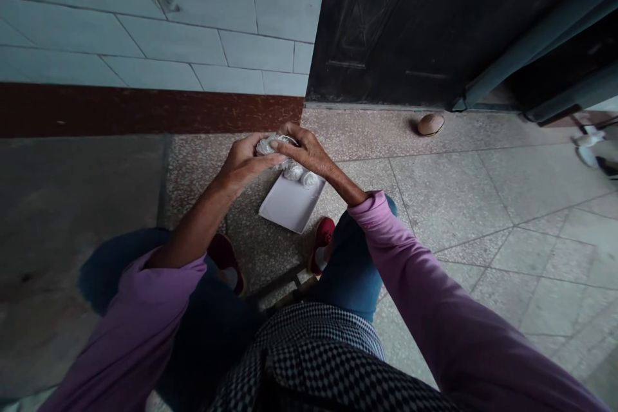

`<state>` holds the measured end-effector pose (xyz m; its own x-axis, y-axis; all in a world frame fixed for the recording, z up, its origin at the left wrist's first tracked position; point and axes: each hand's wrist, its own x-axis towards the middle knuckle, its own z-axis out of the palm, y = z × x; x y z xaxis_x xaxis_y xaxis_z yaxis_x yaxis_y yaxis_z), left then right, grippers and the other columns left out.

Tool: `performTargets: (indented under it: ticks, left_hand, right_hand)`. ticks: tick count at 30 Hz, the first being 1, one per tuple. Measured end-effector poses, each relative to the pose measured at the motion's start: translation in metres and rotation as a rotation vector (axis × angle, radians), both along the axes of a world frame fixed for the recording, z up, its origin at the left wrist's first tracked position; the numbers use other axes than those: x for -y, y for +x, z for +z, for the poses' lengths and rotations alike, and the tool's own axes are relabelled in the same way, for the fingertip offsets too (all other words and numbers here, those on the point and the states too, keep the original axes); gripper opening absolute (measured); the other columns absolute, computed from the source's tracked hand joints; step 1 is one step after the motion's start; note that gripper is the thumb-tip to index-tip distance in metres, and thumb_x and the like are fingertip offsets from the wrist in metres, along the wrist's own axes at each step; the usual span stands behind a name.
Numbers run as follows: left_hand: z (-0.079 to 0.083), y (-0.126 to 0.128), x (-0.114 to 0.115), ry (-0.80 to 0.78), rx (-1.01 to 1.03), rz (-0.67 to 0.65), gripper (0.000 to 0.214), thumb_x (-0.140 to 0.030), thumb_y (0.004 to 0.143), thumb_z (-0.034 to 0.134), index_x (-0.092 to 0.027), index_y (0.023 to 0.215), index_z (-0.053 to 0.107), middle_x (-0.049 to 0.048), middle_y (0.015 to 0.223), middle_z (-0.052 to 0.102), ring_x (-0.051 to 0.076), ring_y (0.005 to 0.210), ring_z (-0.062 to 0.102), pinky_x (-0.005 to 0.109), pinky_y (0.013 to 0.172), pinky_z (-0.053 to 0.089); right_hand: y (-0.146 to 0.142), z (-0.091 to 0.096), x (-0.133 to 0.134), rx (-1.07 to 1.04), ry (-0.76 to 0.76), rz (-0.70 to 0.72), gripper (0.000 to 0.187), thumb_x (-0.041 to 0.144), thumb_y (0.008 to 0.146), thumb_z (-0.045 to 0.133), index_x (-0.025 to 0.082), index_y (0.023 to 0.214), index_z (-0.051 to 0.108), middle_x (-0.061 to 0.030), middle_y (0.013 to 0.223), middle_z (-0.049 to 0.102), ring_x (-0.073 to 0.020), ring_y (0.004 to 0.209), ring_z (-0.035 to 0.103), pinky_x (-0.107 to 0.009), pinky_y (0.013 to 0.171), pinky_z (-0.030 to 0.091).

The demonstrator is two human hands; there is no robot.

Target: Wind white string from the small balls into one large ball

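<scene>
Between my two hands is a ball of white yarn (266, 145), held above the floor in front of my knees. My left hand (244, 159) wraps round its left side, fingers and thumb closed on it. From the right, my right hand (308, 153) grips the same ball with its thumb across the front; a loop of strand shows by its fingers. Below the hands, a shallow white box lid or tray (290, 203) lies on the floor. Smaller white yarn balls (309, 179) sit at its far end, partly hidden by my hands.
A tiled wall (193, 32) with a dark red base strip stands ahead, and a dark door (376, 26) is at the right. A round tan object (430, 124) with a dark band lies near the door sill. My red shoes (322, 241) flank the tray.
</scene>
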<state>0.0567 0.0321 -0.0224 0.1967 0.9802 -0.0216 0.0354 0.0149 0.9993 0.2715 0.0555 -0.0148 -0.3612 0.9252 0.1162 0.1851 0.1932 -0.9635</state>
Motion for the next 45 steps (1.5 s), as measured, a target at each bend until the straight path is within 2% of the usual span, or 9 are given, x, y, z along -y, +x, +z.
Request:
performTargets:
  ticks: [7, 14, 18, 21, 27, 31, 37, 41, 45]
  left_hand:
    - [-0.011, 0.008, -0.005, -0.02, 0.016, 0.026, 0.05, -0.053, 0.07, 0.107, -0.022, 0.102, 0.083, 0.0061, 0.102, 0.083, 0.032, 0.102, 0.077, 0.041, 0.091, 0.062]
    - [0.0, -0.001, -0.003, -0.067, 0.084, -0.059, 0.067, -0.067, 0.068, 0.119, -0.023, 0.107, 0.087, 0.0089, 0.103, 0.083, 0.035, 0.104, 0.081, 0.042, 0.091, 0.066]
    - [0.004, -0.001, 0.001, -0.137, 0.18, -0.105, 0.065, -0.063, 0.065, 0.122, -0.022, 0.104, 0.089, 0.0125, 0.108, 0.087, 0.035, 0.105, 0.084, 0.039, 0.087, 0.069]
    - [0.005, 0.002, 0.002, -0.16, 0.231, -0.11, 0.064, -0.06, 0.065, 0.121, -0.023, 0.106, 0.088, 0.0132, 0.11, 0.089, 0.037, 0.108, 0.086, 0.04, 0.087, 0.072]
    - [0.001, -0.001, -0.007, -0.127, 0.36, -0.035, 0.068, -0.058, 0.069, 0.118, -0.024, 0.112, 0.079, 0.012, 0.115, 0.088, 0.036, 0.116, 0.085, 0.044, 0.092, 0.075]
    - [-0.002, -0.009, -0.018, -0.102, 0.426, 0.144, 0.072, -0.053, 0.065, 0.122, -0.025, 0.114, 0.077, 0.006, 0.118, 0.089, 0.032, 0.124, 0.08, 0.044, 0.102, 0.071]
    - [-0.011, -0.01, -0.034, 0.008, 0.205, 0.48, 0.055, -0.024, 0.064, 0.107, -0.022, 0.108, 0.074, -0.002, 0.1, 0.081, 0.02, 0.098, 0.068, 0.034, 0.09, 0.055]
    - [-0.014, -0.005, -0.035, 0.037, 0.02, 0.423, 0.047, -0.013, 0.066, 0.102, -0.021, 0.106, 0.078, -0.0005, 0.102, 0.081, 0.022, 0.1, 0.07, 0.034, 0.091, 0.055]
    - [-0.017, -0.001, -0.026, 0.031, -0.03, 0.263, 0.047, -0.035, 0.069, 0.115, -0.024, 0.1, 0.082, 0.0028, 0.098, 0.082, 0.028, 0.097, 0.076, 0.037, 0.085, 0.062]
  right_hand:
    - [-0.004, -0.013, -0.01, 0.065, -0.033, -0.06, 0.071, 0.07, 0.114, 0.102, 0.026, 0.083, 0.056, 0.0043, 0.084, 0.054, -0.019, 0.088, 0.052, -0.033, 0.085, 0.047]
    - [0.005, -0.006, -0.021, -0.088, -0.087, -0.031, 0.063, 0.076, 0.113, 0.101, 0.026, 0.096, 0.066, 0.0034, 0.087, 0.058, -0.0187, 0.089, 0.056, -0.031, 0.078, 0.049]
    - [0.0, -0.007, -0.026, -0.121, -0.132, -0.12, 0.061, 0.067, 0.119, 0.096, 0.027, 0.092, 0.059, 0.006, 0.079, 0.05, -0.0163, 0.083, 0.05, -0.031, 0.075, 0.044]
    - [-0.005, -0.014, -0.027, -0.084, -0.093, -0.133, 0.062, 0.065, 0.121, 0.093, 0.028, 0.086, 0.058, 0.0041, 0.082, 0.053, -0.0168, 0.083, 0.047, -0.033, 0.078, 0.045]
    - [-0.012, -0.029, -0.022, 0.039, 0.005, -0.134, 0.064, 0.061, 0.118, 0.095, 0.028, 0.08, 0.055, 0.0025, 0.081, 0.054, -0.0222, 0.086, 0.052, -0.033, 0.082, 0.048]
    - [-0.022, -0.037, -0.008, 0.171, 0.059, 0.049, 0.053, 0.055, 0.126, 0.087, 0.025, 0.087, 0.068, -0.0004, 0.087, 0.069, -0.024, 0.092, 0.065, -0.034, 0.092, 0.054]
    - [-0.022, -0.028, 0.004, 0.223, 0.101, 0.212, 0.051, 0.06, 0.135, 0.075, 0.024, 0.099, 0.079, -0.0059, 0.102, 0.082, -0.0266, 0.102, 0.075, -0.04, 0.105, 0.059]
    - [-0.008, -0.01, 0.002, 0.161, 0.108, 0.136, 0.058, 0.071, 0.133, 0.076, 0.025, 0.098, 0.08, -0.0049, 0.097, 0.079, -0.0261, 0.099, 0.073, -0.04, 0.1, 0.061]
    - [0.011, 0.005, -0.006, 0.103, 0.173, -0.026, 0.066, 0.079, 0.134, 0.072, 0.026, 0.095, 0.074, -0.0061, 0.093, 0.073, -0.0261, 0.098, 0.068, -0.04, 0.097, 0.062]
